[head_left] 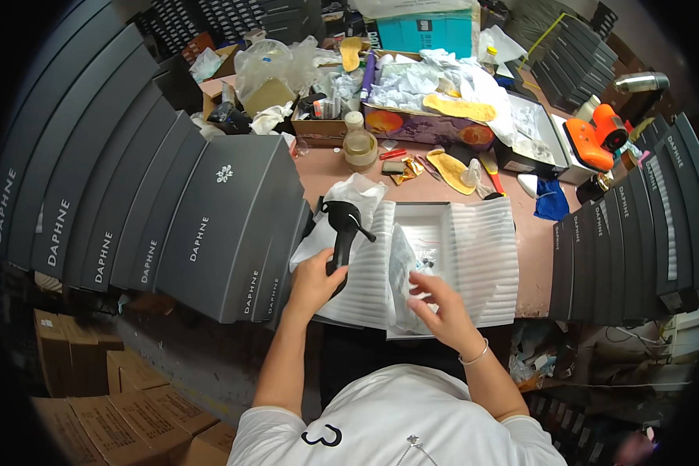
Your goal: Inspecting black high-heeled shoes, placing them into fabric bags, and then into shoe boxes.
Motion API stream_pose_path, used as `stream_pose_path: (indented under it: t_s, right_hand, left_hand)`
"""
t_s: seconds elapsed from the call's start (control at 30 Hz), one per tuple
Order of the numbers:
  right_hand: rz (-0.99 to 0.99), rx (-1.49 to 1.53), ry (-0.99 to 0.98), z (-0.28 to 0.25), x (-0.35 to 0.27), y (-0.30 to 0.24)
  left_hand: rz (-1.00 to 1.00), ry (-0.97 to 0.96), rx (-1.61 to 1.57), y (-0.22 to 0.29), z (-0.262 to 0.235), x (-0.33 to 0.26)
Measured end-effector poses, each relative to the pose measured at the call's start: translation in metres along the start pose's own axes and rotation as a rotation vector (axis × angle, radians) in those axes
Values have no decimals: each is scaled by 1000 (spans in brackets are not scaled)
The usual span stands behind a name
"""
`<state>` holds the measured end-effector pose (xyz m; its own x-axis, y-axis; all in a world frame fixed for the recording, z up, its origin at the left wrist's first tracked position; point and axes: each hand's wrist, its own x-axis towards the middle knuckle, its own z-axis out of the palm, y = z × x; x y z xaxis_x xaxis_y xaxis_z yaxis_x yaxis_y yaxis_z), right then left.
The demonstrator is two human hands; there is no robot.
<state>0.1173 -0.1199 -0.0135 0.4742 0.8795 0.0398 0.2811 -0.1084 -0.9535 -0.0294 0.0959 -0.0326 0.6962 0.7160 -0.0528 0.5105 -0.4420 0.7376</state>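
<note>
While my left hand (312, 281) clamps a black high-heeled shoe (342, 233) pointing away, lengthwise up, my right hand (443, 309), fingers spread, touches white wrapping paper (485, 256) in an open box on the pink bench (532, 264) among stacked grey boxes (217, 225).

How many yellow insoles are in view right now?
3. One insole at the far edge, one on the paper in the cardboard box, one on the table. More may be hidden.

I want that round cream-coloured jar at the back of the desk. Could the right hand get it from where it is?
Probably yes. The right hand holds nothing firm, only touching thin white wrapping paper, and the round cream-coloured jar stands in the open beyond the white open shoebox. It is a long stretch forward, though.
</note>
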Motion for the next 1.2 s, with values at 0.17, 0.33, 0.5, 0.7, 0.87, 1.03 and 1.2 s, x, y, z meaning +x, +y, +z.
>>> stream_pose_path:
  t_s: [0.17, 0.33, 0.5, 0.7, 0.87, 1.03, 1.2]
  right_hand:
    - [94, 487, -4, -11, 16, 8]
    - [260, 729, -324, -9, 17, 15]
    - [292, 830, -347, -4, 3, 22]
    - [273, 738, -307, 0, 0, 24]
    - [276, 774, -277, 8, 0, 15]
    - [253, 741, -355, 5, 1, 15]
    - [300, 828, -516, -3, 0, 33]
  left_hand:
    - [172, -274, 86, 54, -39, -50]
    - [307, -478, 290, 84, -42, -70]
    - [339, -630, 425, 102, -43, -69]
    - [339, -698, 424, 103, -42, -67]
    - [376, -658, 380, 100, -44, -71]
    - [379, -660, 348, 95, -45, -76]
    - [372, -678, 319, 90, -50, -78]
